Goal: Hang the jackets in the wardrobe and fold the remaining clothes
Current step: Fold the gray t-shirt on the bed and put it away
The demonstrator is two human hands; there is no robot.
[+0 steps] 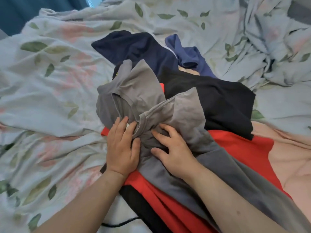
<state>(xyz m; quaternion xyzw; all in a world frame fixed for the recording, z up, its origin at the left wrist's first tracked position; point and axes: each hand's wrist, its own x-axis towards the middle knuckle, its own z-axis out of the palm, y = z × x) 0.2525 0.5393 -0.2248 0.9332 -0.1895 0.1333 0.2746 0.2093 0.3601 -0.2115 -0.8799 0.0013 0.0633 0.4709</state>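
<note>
Far left: bed [50, 101] w/ a rumpled leaf-print sheet, bare fabric there, prob. the free space where folded items could go. Moving in, the left hand [122, 147] lies palm-down on the left edge of the grey t-shirt [134, 91], fingers mostly straight and a little spread, so the grip is flat pressure, not a pinch; thumb sits beside a bunched ridge of cloth near the collar. Looks like it pins the shirt so it doesn't slide while the other side gets worked. The shirt itself sits on top of the pile, mid-bed, crumpled, collar area gathered between the two hands, one sleeve sticking up toward the far side, body trailing down toward the person. Under it: a red garment [235, 148], flat and wide, and a black strip w/ a cord at the near edge [134, 204], poss. part of a jacket, can't tell from this angle. Right hand [175, 152] rests on the shirt's middle, fingers curved and splayed, tips digging into the folds; seems to be gathering or smoothing the fabric, though whether it actually pinches cloth underneath is unclear. Behind, farther off: navy garment [134, 47], blue-purple one [188, 54] beside it, both heaped. Right of the hands, a black garment [218, 101] overlaps the red one, and a pale pink one [286, 157] spreads at the right edge. Judgement: folding stage, grey shirt is the current item, not yet squared; most of the pile is unfolded, no wardrobe in view.
</note>
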